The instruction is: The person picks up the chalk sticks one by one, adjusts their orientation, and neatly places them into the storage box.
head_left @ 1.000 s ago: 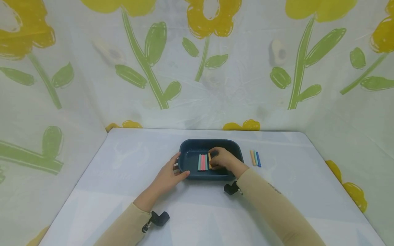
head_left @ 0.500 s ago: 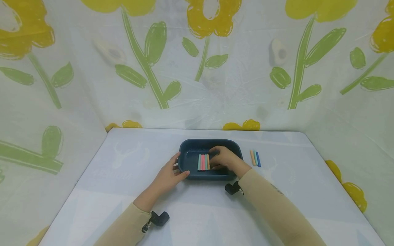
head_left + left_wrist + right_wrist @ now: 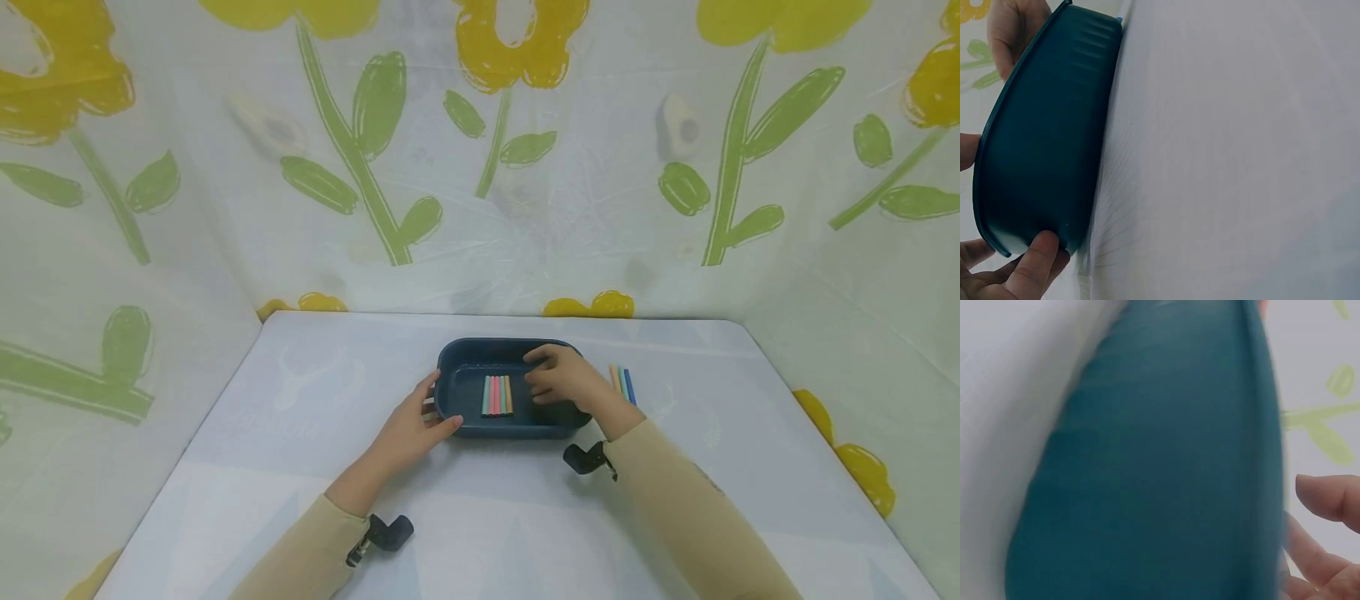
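A dark blue rectangular tray point(image 3: 517, 432) stands on the table in the head view. Inside it, near the middle, lies a row of several chalk sticks point(image 3: 496, 396) in green, pink and orange, side by side. My left hand point(image 3: 414, 422) holds the tray's left end, thumb at the near rim and fingers along the end wall. In the left wrist view, fingertips point(image 3: 1036, 259) press against the tray's outer wall. Over the tray's right part hovers my right hand point(image 3: 567, 382), fingers loosely bent with nothing between them. The right wrist view shows its thumb and fingers apart.
Right of the tray, a few more chalk sticks point(image 3: 628, 387) in orange, green and blue lie on the white table point(image 3: 480, 517), partly hidden by the right hand. A floral cloth point(image 3: 570, 233) hangs behind and at the sides.
The right hand has let go of an orange chalk stick, now at the right end of the row. It has then drawn up and to the right. The left hand and tray have stayed put.
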Motion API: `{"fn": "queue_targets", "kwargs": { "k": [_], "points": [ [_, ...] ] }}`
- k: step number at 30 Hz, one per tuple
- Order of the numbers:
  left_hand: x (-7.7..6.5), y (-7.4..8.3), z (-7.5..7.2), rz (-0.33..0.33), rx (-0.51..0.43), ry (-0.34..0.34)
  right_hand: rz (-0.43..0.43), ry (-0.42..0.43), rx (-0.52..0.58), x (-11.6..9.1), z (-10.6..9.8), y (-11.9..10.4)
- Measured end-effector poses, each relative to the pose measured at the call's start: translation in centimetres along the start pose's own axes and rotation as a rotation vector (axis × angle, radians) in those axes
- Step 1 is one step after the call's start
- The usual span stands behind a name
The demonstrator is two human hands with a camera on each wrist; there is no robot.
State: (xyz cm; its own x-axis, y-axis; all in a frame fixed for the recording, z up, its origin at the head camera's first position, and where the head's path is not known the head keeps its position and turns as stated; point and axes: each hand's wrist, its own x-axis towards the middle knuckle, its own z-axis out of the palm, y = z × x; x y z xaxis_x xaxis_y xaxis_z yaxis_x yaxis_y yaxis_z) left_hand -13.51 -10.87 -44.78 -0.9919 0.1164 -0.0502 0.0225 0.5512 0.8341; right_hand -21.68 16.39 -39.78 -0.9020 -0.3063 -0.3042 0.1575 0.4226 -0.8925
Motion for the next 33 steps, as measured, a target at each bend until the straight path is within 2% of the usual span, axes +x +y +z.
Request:
{"fn": "queue_targets", "kwargs": {
  "k": [10,15,33],
  "points": [
    [0.1,-0.2,0.0,0.009,0.006,0.003,-0.033,0.022,-0.002,-2.2,-2.6,-0.7],
    [0.2,-0.3,0.1,0.010,-0.006,-0.002,-0.068,0.054,-0.015,-3.2,-4.2,-0.3],
    [0.3,-0.5,0.1,0.002,-0.007,-0.001,-0.141,0.236,-0.173,-4.9,-9.7,4.3]
  ]
}}
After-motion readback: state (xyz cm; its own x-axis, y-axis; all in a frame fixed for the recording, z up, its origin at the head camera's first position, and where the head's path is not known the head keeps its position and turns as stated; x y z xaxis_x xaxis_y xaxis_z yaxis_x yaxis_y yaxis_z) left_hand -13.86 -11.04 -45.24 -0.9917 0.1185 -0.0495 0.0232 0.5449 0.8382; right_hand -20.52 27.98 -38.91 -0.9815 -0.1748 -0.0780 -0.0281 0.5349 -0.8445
